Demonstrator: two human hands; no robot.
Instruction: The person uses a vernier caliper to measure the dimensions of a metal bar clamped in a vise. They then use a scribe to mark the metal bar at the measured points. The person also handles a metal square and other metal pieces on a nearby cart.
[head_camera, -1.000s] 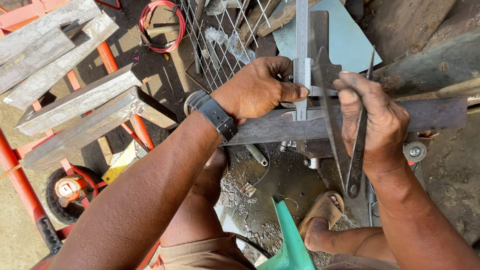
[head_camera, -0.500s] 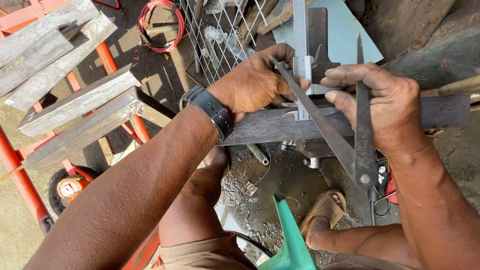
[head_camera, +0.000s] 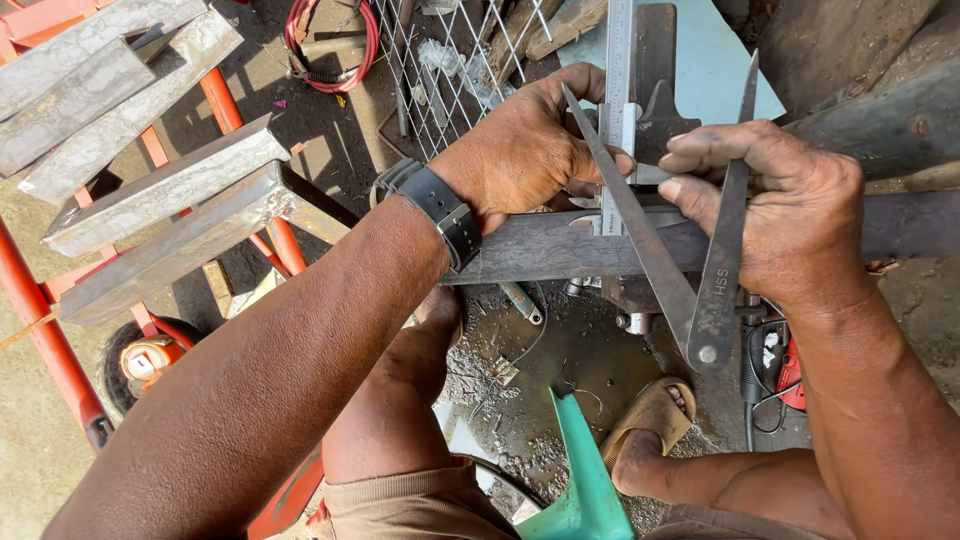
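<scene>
My left hand (head_camera: 525, 150) pins the steel rule (head_camera: 617, 110) to the flat bar (head_camera: 545, 245); my right hand (head_camera: 790, 215) grips the dividers (head_camera: 690, 290), whose points could skid if the rule creeps.

Dark grey steel bar (head_camera: 560, 245) across mid-frame; silver ruler (head_camera: 617, 110) upper centre. Black wristband (head_camera: 432, 205) at centre. Orange-red frame tubes (head_camera: 225, 110) upper left, red cable (head_camera: 330, 45) above, teal plastic (head_camera: 585, 480) bottom centre.

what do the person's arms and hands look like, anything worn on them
Both arms are bare, with no sleeves and no gloves. The left hand has a black watch with a wide strap on its wrist. The right hand wears nothing; its fingertips look smudged with dark grime.
</scene>
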